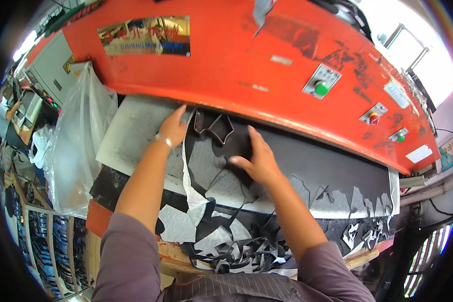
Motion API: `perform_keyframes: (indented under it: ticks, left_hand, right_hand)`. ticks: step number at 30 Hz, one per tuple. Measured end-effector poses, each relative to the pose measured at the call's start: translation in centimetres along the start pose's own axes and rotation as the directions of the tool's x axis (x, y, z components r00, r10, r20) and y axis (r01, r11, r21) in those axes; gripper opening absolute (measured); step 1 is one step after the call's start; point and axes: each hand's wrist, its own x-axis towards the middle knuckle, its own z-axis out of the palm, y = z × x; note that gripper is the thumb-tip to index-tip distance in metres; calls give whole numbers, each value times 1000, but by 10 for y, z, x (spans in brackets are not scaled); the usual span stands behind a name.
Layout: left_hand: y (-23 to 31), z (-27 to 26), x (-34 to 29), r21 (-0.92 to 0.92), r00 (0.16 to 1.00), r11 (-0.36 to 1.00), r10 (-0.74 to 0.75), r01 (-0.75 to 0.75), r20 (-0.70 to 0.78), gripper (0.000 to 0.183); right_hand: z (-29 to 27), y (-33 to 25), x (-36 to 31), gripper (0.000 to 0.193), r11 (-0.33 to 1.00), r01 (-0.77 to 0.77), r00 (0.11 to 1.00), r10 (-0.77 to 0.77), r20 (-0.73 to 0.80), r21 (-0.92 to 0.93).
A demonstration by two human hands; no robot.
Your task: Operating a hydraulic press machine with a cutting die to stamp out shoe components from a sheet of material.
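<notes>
"Where is the metal cutting die (214, 122) sitting?"

"It's lying on the black sheet (312, 156), between the left hand (174, 127) and the right hand (262, 160), near the lower edge of the red press (226, 65)."

"What are the hands holding?"

"The right is standing open, thumb apart, gripping nothing visible. The left is pointing toward the press; I cannot tell whether it's holding anything. Black and grey scraps (249, 255) are lying along the near side."

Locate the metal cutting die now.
In the head view, the metal cutting die lies above and slightly left of centre, between the left hand and the right hand, by the lower edge of the orange press beam.
</notes>
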Motion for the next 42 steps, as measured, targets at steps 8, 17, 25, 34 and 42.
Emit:
perform_keyframes:
  ticks: [8,17,25,34,42]
  left_hand:
    - [214,34,-31,-233,974,972,71,-19,217,18]
    - [379,72,29,-3,883,912,398,-410,250,33]
    - [280,-9,-141,-53,961,997,65,-52,270,33]
    - [237,-44,-307,326,968,945,-62,-22,245,26]
    - [233,-42,-296,323,989,946,-19,-30,148,22]
  right_hand:
    - [-240,108,-85,50,995,-15,443,92,-892,95]
    - [-429,215,-90,76,955,-297,8,23,-1000,20]
    - [-435,202,-198,60,992,-115,202,-36,-979,-60]
    - [-351,39,-125,37,926,371,325,-195,-926,-65]
    - [-146,-96,-59,28,822,570,793,-545,-272,15]
